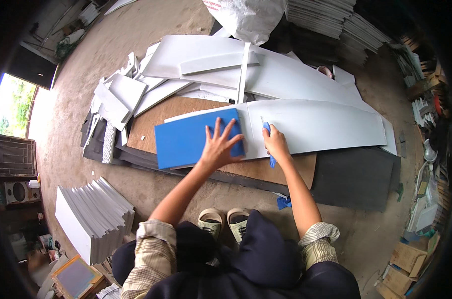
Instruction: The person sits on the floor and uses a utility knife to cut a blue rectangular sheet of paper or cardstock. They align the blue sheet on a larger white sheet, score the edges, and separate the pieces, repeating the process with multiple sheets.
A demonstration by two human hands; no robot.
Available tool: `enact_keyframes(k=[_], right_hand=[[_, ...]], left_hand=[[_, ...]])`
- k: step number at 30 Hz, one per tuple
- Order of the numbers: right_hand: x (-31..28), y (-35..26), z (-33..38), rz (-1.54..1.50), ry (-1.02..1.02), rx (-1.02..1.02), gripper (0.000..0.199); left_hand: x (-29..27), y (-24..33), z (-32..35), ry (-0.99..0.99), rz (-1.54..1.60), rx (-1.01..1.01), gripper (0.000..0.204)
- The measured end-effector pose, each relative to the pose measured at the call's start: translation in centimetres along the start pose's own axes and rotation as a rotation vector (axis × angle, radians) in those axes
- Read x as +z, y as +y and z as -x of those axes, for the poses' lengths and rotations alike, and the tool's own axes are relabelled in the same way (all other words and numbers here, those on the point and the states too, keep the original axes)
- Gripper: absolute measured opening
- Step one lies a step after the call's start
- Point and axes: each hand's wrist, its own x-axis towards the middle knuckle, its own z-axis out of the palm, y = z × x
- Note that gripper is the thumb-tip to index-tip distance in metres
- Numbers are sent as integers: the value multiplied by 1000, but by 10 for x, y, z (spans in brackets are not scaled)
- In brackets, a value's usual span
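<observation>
Pressing flat on the blue template, left hand spread; right hand grips cutter at its edge.

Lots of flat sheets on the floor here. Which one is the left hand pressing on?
The blue rectangular panel, the only blue sheet; the left hand lies spread flat on its right end. All others are white, grey or brown.

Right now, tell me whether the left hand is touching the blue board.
Touching. The head view shows the left hand pressed flat, fingers spread, on the blue board.
</observation>
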Motion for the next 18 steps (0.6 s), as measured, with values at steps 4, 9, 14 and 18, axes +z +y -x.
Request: enact_keyframes(k=[4,9,14,18], right_hand=[[-12,-17,6,-273,-150,86,28],[-22,-6,1,-544,-213,68,43],[-36,-3,5,-844,-240,35,46],[-28,-6,7,-777,-227,-28,43]], left_hand=[[-28,-82,22,-106,-88,6,71],[-47,-165,27,-213,-104,-185,68],[-47,-107,-40,-105,70,-62,54],[-6,-86,-80,20,295,9,54]])
